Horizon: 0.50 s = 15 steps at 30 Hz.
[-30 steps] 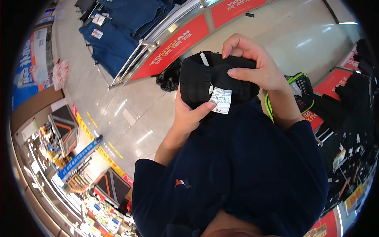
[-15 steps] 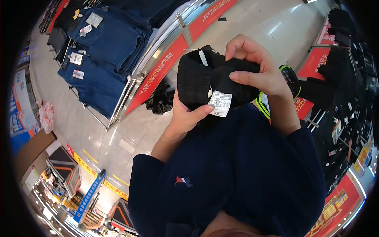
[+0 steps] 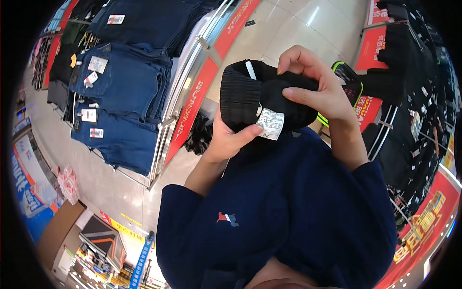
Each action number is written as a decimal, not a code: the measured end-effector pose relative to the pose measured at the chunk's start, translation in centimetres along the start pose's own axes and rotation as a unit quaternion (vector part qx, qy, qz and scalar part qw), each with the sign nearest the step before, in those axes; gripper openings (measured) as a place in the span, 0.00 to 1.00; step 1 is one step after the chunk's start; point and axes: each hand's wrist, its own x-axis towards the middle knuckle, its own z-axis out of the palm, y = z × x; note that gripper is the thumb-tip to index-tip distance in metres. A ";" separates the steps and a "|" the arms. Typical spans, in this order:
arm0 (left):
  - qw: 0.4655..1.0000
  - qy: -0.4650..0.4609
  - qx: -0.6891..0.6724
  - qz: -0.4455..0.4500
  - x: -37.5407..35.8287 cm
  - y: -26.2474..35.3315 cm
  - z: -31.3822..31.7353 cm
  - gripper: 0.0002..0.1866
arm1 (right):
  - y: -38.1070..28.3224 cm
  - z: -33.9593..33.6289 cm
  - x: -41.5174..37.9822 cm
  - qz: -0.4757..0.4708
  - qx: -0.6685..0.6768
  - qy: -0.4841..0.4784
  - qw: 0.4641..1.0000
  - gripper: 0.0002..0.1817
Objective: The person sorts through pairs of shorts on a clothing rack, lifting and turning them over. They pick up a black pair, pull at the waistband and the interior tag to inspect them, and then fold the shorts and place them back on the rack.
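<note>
Fingers of the right hand (image 3: 321, 89) hold the black garment (image 3: 240, 98) by its right part; thumb lies across the cloth, index tip apart at upper edge. Left hand (image 3: 225, 138) clamps lower left, thumb against white label (image 3: 271, 124). Garment upper centre of frame, between hands. Jeans (image 3: 122, 72) upper left.

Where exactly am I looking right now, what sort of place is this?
Most likely the clothing section of a store: blue jeans with paper tags lie stacked on display, a red lettered sign runs beside them, and dark garments fill the view's right side.
</note>
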 end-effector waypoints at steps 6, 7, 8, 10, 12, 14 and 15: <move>1.000 -0.011 -0.005 -0.025 1.8 -0.3 0.9 0.30 | 0.4 -1.0 -1.1 -0.003 0.013 0.049 0.999 0.18; 1.000 -0.013 0.000 -0.022 2.0 -0.5 1.3 0.30 | 0.5 -1.6 -1.3 -0.003 0.021 0.045 0.999 0.18; 1.000 -0.012 0.005 -0.017 2.3 -0.9 1.6 0.31 | 0.7 -2.2 -1.5 -0.004 0.029 0.041 0.999 0.18; 1.000 -0.007 0.016 -0.004 2.9 -1.7 2.5 0.31 | 1.2 -3.7 -1.6 -0.013 0.043 0.032 0.998 0.19; 0.999 0.027 0.004 -0.023 3.4 -2.0 4.0 0.31 | 1.6 -5.1 -1.7 -0.025 0.058 0.020 0.998 0.19; 0.998 0.052 0.003 -0.025 3.9 -2.6 5.6 0.31 | 1.5 -6.8 -1.8 -0.033 0.074 -0.004 0.997 0.19; 0.998 0.057 0.010 -0.021 4.3 -3.0 6.4 0.31 | 1.4 -7.8 -1.9 -0.038 0.083 -0.013 0.996 0.19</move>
